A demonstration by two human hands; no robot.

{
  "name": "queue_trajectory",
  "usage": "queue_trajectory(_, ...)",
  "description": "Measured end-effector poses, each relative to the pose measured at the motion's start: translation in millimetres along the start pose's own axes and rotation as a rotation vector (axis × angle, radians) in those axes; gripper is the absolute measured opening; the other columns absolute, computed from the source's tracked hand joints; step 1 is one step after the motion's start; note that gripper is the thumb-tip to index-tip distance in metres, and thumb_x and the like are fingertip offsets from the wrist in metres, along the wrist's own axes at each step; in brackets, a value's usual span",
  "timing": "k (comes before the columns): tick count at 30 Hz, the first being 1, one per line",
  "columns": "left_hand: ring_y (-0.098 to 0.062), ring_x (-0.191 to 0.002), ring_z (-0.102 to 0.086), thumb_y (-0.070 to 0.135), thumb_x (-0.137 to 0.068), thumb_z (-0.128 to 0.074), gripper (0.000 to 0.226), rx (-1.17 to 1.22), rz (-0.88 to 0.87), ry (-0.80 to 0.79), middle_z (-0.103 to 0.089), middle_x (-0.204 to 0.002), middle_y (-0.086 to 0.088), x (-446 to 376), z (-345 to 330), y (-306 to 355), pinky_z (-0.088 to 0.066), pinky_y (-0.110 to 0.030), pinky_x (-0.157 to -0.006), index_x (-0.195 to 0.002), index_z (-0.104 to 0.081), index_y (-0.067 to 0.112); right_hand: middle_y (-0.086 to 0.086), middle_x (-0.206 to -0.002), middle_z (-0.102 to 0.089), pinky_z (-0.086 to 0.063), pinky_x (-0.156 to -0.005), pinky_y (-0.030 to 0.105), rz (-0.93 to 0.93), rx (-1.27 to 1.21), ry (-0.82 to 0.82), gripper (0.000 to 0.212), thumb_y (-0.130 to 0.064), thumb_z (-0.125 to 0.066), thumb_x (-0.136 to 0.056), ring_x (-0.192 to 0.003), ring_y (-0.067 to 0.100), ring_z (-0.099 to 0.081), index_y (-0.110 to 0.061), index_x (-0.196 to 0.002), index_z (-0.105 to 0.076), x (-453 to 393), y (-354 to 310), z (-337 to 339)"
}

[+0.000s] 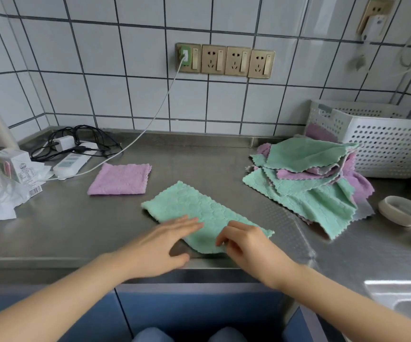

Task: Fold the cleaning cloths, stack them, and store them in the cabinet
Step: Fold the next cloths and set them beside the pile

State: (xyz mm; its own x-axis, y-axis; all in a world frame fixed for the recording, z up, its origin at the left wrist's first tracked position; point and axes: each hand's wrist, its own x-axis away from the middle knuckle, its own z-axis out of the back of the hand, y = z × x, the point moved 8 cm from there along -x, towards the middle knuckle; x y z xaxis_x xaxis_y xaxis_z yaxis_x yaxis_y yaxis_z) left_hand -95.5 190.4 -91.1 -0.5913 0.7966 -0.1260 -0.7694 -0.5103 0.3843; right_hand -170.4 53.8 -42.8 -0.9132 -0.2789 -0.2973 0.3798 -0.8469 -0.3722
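The half-folded mint-green fleecy cleaning cloth [200, 213] lies under both hands, looking light, limp and grippy. The left hand [160, 243] presses flat, fingers straight; the right hand [244, 240] pinches its near edge with curled fingers, probably the best hold for the next fold.

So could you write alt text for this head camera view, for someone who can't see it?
Two hands, left hand and right hand, fold a green cloth on a steel counter. A folded purple cloth lies behind; unfolded cloths pile beside a white basket.
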Motion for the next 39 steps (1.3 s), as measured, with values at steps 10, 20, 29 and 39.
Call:
queue_trajectory(10,0.015,-0.125,-0.041,-0.01,-0.085,-0.053,0.066,0.301,0.017,0.136,-0.047,-0.129,0.035,13.3,5.4,-1.1,-0.029,-0.012,-0.109,-0.123,-0.059,0.042,-0.009,-0.103,-0.07,-0.05,-0.087,0.017,-0.07,-0.286,0.036,0.041,0.009,-0.047,-0.084,-0.097,0.004,-0.066,-0.019,-0.107,-0.068,-19.7,10.1,20.6)
queue_trajectory(20,0.008,-0.086,-0.067,-0.009,-0.091,-0.05,0.067,0.619,0.161,0.199,-0.072,-0.089,0.025,15.0,23.7,-28.6,-0.048,-0.006,-0.076,-0.086,-0.071,0.055,-0.017,-0.137,-0.048,-0.027,-0.096,-0.001,-0.02,-0.097,-0.085,0.062,-0.041,-0.057,-0.084,-0.116,-0.01,-0.046,-0.038,-0.141,-0.034,-17.7,48.3,-27.3)
queue_trajectory(29,0.009,-0.124,-0.046,-0.007,-0.078,-0.064,0.055,0.195,0.01,0.164,-0.057,-0.125,0.026,50.7,17.7,-44.9,-0.029,-0.01,-0.108,-0.119,-0.065,0.03,-0.011,-0.125,-0.063,-0.041,-0.104,0.016,0.22,-0.16,-0.152,0.031,-0.025,-0.061,-0.092,-0.124,-0.004,-0.05,-0.018,-0.122,-0.065,-16.0,29.5,-31.0)
queue_trajectory(39,-0.011,-0.059,-0.063,0.025,-0.082,-0.071,0.026,0.572,0.704,0.33,-0.072,-0.077,-0.014,16.2,48.8,-91.7,-0.045,-0.018,-0.051,-0.081,-0.072,-0.001,0.006,-0.053,-0.044,-0.041,-0.041,0.024,-0.617,-0.462,-0.064,0.041,-0.037,-0.055,-0.093,-0.041,0.018,-0.046,-0.01,-0.063,-0.047,-97.9,85.5,-41.2)
